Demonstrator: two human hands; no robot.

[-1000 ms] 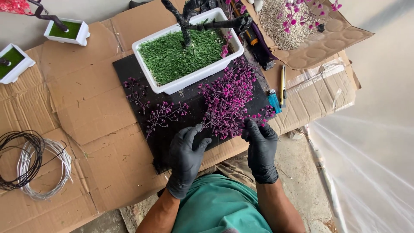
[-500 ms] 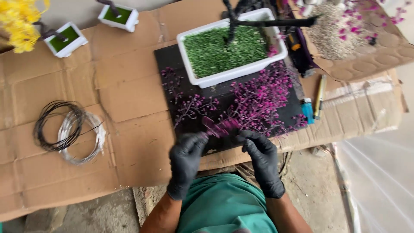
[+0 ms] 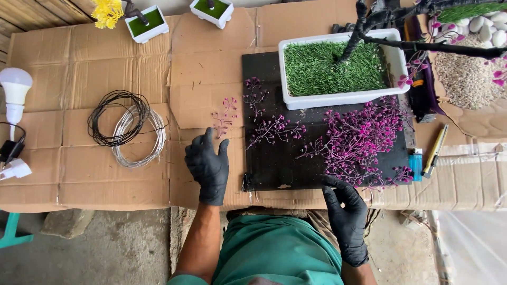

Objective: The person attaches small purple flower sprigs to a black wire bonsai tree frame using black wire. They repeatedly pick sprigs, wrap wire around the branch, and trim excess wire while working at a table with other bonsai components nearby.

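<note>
I see my left hand [image 3: 208, 164], black-gloved, lying flat and released on the cardboard surface [image 3: 105, 79], fingertips just below one small purple sprig [image 3: 224, 117] at its twelve o'clock. My right hand [image 3: 346, 211], also gloved, is loosely curled at the black board's [image 3: 274, 163] near edge, fingertips touching the big heap of purple sprigs [image 3: 362, 140]; whether it pinches a stem I cannot tell. Three more separate sprigs lie on the board. At twelve o'clock sits one white tray of grass [image 3: 338, 68]. At nine o'clock: two wire coils [image 3: 127, 126], one black, one silver.
</note>
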